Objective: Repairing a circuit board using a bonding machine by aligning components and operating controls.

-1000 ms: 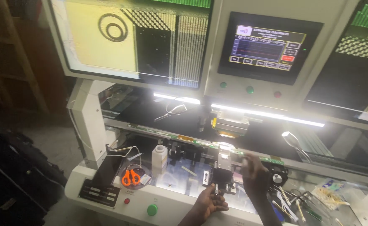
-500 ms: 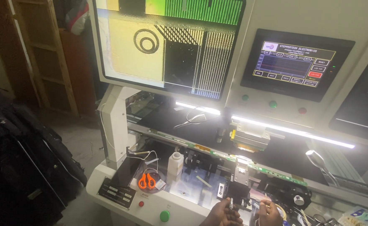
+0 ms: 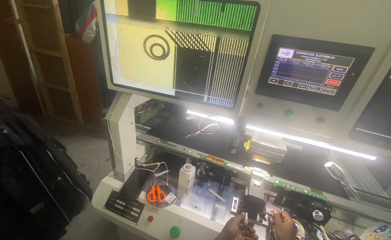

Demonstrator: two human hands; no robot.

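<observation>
Pinching small knobs under the black head, our left hand and right hand should turn gently, watching the monitor.

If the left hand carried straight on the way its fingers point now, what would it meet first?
Most likely the small black block of the machine head directly above the left hand; its fingers, pinching a small pale pin, point up at it. Depth is unclear, so the gap may be larger than it looks.
</observation>
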